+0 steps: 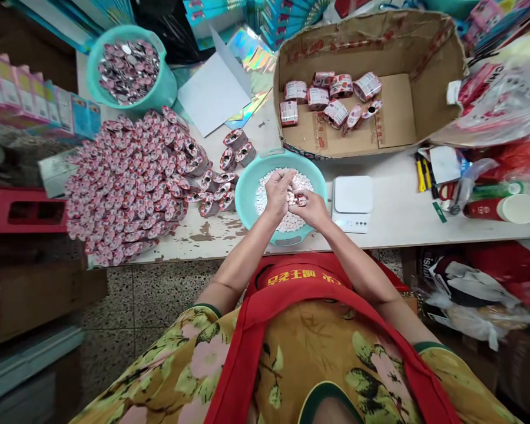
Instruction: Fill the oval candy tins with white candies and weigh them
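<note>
Right hand: yours, closed on a small patterned container over the basin.
Left hand: yours, fingers bent close by; grip contents unclear.
Basin: turquoise, white pellets inside.
Scale: beside the basin, your right.
Carton: beyond, holding more containers.
Heap: containers, your left.

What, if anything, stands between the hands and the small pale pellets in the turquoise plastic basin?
Nothing visible. The left hand and right hand, the latter holding a small pink printed container, are over the open basin; no lid covers the pellets.
</note>
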A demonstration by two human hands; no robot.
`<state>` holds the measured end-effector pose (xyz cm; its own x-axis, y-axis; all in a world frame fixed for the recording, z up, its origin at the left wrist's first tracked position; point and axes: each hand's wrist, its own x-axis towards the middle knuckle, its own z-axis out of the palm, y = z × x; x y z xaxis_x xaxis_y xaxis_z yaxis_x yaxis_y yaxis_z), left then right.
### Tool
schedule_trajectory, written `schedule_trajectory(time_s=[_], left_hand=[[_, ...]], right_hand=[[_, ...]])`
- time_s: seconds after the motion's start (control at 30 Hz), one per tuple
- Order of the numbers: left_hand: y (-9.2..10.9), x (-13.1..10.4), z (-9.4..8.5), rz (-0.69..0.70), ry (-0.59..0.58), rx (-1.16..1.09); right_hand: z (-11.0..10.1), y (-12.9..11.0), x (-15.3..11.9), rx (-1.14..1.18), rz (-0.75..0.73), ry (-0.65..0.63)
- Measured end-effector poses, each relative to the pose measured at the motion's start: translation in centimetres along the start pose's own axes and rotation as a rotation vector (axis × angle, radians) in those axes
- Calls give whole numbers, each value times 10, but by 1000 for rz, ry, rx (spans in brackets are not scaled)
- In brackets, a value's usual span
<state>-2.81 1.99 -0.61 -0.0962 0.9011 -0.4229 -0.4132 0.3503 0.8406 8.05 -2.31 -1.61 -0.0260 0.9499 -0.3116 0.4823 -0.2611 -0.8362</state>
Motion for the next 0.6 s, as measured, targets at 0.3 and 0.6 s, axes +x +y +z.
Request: schedule_trajectory(time_s=[0.3, 0.6], left_hand=[[1, -6, 5, 20, -57, 29], [0, -12, 3, 170, 23, 278]], right_hand=[[-2, 1, -3, 58, -21, -46], [11, 3, -9, 158, -54, -9]])
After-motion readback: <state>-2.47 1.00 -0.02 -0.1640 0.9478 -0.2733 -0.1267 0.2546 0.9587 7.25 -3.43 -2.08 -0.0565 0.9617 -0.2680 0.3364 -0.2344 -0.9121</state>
